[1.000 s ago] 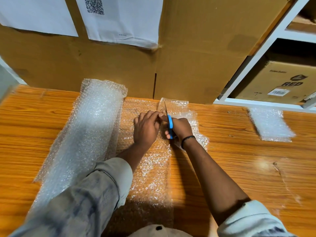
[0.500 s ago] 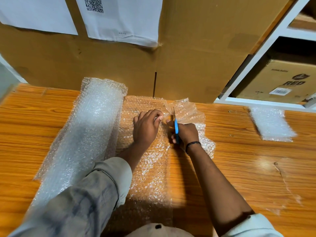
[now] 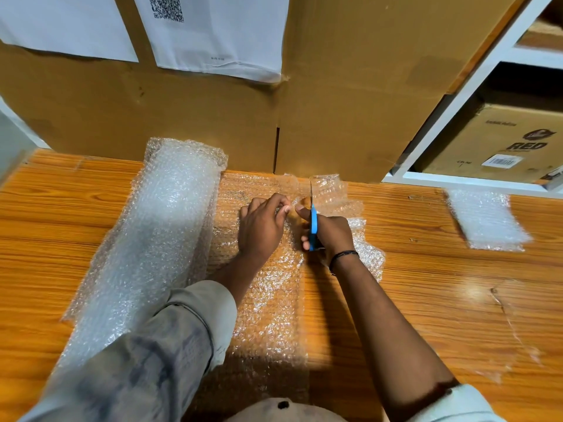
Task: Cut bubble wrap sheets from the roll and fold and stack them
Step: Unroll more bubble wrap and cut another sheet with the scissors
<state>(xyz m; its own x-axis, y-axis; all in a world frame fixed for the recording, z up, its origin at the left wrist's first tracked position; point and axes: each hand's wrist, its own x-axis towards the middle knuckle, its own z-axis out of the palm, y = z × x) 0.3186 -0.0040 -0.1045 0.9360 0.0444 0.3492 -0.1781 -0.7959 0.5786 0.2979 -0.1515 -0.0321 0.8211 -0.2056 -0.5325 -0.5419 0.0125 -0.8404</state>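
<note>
The left hand (image 3: 262, 226) pinches the sheet (image 3: 268, 300) at 9 o'clock of the scissors (image 3: 313, 222). The right hand (image 3: 332, 236) grips the handles, blades toward 12 o'clock. Tension the sheet and cut straight, parallel to the roll (image 3: 158, 239) at 9 o'clock.

I count one pair of scissors (image 3: 313, 222), one sheet (image 3: 268, 315) beneath, one roll (image 3: 158, 239) left, one folded stack (image 3: 484, 220) well right, two papers (image 3: 61, 25) (image 3: 219, 35) beyond.
</note>
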